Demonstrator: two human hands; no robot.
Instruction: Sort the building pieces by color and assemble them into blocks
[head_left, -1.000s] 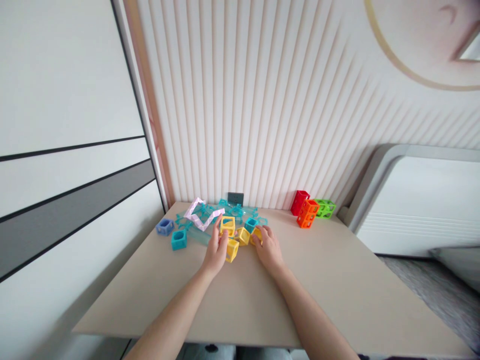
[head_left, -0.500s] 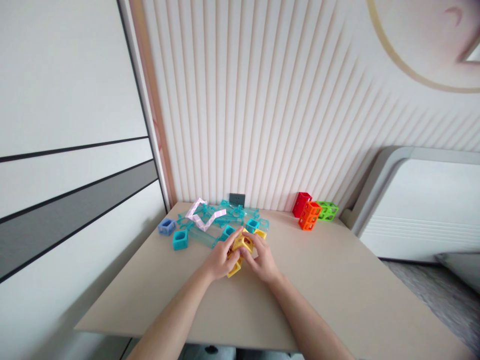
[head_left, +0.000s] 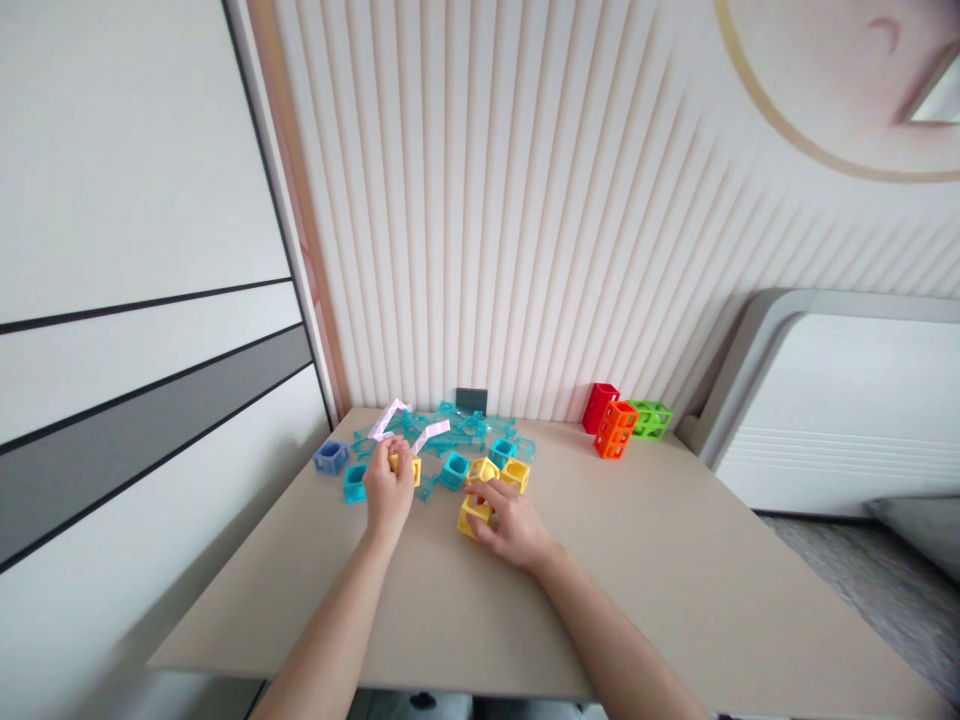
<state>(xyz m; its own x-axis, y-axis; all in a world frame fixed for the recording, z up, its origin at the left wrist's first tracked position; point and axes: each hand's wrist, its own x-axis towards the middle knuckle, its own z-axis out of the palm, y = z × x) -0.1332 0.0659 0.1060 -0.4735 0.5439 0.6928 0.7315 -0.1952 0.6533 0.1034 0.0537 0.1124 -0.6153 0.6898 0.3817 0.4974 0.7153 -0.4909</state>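
My right hand (head_left: 512, 527) rests on the beige table (head_left: 675, 580) with its fingers curled round a yellow hollow cube (head_left: 473, 514). My left hand (head_left: 388, 491) is further left, fingers closed on another yellow cube (head_left: 411, 467). Two more yellow cubes (head_left: 500, 471) sit just beyond my right hand. Teal cubes (head_left: 453, 469) lie between the hands, one teal cube (head_left: 352, 483) is left of my left hand, and a blue cube (head_left: 331, 457) lies further left. Clear teal track pieces (head_left: 469, 428) and a pink zigzag piece (head_left: 409, 427) lie behind them.
Red (head_left: 600, 406), orange (head_left: 616, 429) and green (head_left: 651, 418) cube blocks stand at the back right by the ribbed wall. A dark socket (head_left: 471, 400) sits on the wall behind the pile. A white rounded unit (head_left: 832, 400) stands to the right of the table.
My hands were together on the yellow cubes; they have come apart. The left hand moved left carrying one yellow cube, the right stays on another on the table.
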